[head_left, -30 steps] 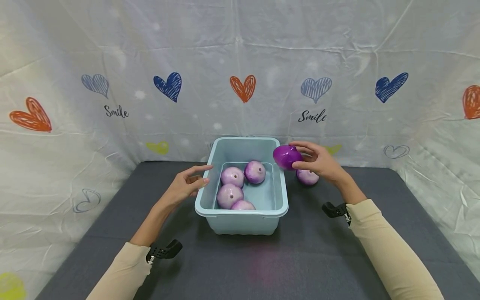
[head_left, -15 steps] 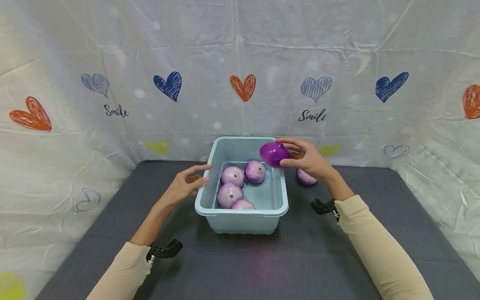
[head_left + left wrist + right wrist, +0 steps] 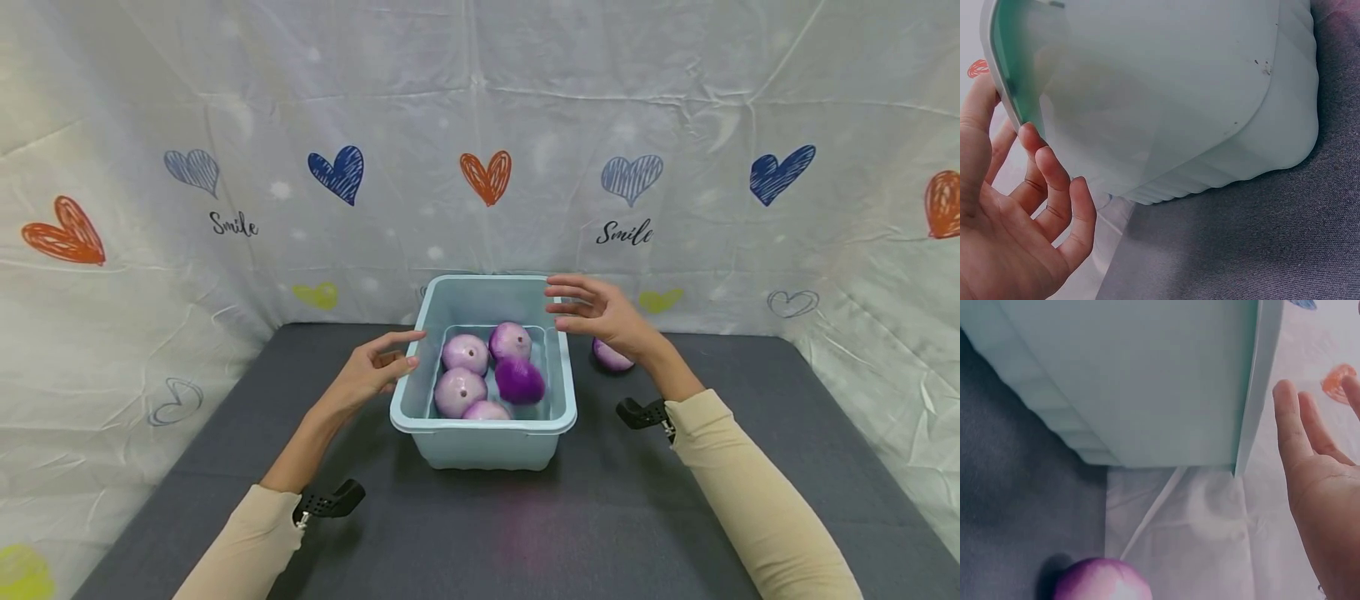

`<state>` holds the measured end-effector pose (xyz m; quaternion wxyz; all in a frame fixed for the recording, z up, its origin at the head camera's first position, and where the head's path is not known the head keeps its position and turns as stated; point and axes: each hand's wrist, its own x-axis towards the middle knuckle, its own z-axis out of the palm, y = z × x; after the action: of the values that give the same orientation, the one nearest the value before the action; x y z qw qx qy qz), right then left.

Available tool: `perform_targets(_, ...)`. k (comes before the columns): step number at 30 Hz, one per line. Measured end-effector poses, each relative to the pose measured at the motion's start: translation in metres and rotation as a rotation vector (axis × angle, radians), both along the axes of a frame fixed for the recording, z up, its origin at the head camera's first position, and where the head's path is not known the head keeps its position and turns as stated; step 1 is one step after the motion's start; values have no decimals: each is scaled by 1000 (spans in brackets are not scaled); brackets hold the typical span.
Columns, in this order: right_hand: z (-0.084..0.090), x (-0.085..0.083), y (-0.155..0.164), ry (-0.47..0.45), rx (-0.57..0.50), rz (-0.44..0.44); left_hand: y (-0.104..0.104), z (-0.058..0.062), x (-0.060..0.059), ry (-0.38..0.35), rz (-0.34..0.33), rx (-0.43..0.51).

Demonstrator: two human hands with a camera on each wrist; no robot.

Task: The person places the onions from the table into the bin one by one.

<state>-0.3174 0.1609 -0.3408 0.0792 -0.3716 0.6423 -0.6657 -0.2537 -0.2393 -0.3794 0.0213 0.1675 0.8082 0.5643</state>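
Five purple onions lie in the pale blue tub at the middle of the dark grey bench: four pale ones, and a darker purple onion blurred near the tub's right wall, just beside the far pale onion. The right hand hovers above the tub's far right corner with fingers spread wide and holding nothing; the right wrist view shows its straight fingers just apart from the tub's rim. The left hand sits at the tub's left wall, fingers loosely bent and holding nothing; in the left wrist view its fingertips lie at the rim, though whether they touch cannot be told. A sixth onion rests on the bench to the right of the tub, partly hidden behind the right wrist. Behind the bench hangs a white cloth printed with hearts and the word "Smile".
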Motion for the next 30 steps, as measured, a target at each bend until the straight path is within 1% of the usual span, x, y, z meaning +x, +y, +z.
perform_targets(6,-4,2,17,-21,7,-43,1,0,0,-7,0,5)
perform_targets(14,-18,3,46,-47,50,-112,0,0,0,-9,-5,13)
perform_targets(20,-25,5,67,-47,66,-159,1,0,1,-12,-4,14)
perform_targets(23,-30,5,78,-26,99,-200,1,1,1,-11,-2,12)
perform_targets(26,-37,6,88,-9,139,-261,1,1,1,-11,-2,12)
perform_targets(30,-49,5,99,1,183,-327,1,1,2,-11,8,-4)
